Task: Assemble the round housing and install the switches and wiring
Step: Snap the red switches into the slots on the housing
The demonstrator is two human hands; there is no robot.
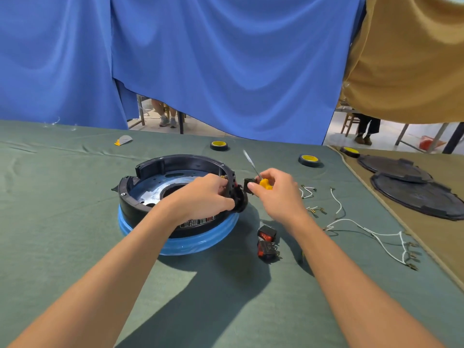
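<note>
The round black housing (pixel 150 177) sits on a blue-wrapped ring (pixel 200 241) at the middle of the green table. My left hand (pixel 203 194) grips the housing's right wall at the switch panel (pixel 239 199). My right hand (pixel 276 192) holds a yellow-handled screwdriver (pixel 265 184), its blade pointing up and away, and pinches a black switch (pixel 248 184) just outside the panel. Two red rocker switches (pixel 267 243) lie on the cloth in front of the housing. White wires (pixel 364 229) with metal terminals lie to the right.
Two tape rolls (pixel 219 145) (pixel 309 160) and a third (pixel 349 151) sit at the back. Two black round covers (pixel 414 194) lie on the brown cloth at the right. A small grey and yellow piece (pixel 123 140) lies back left. Blue curtains hang behind.
</note>
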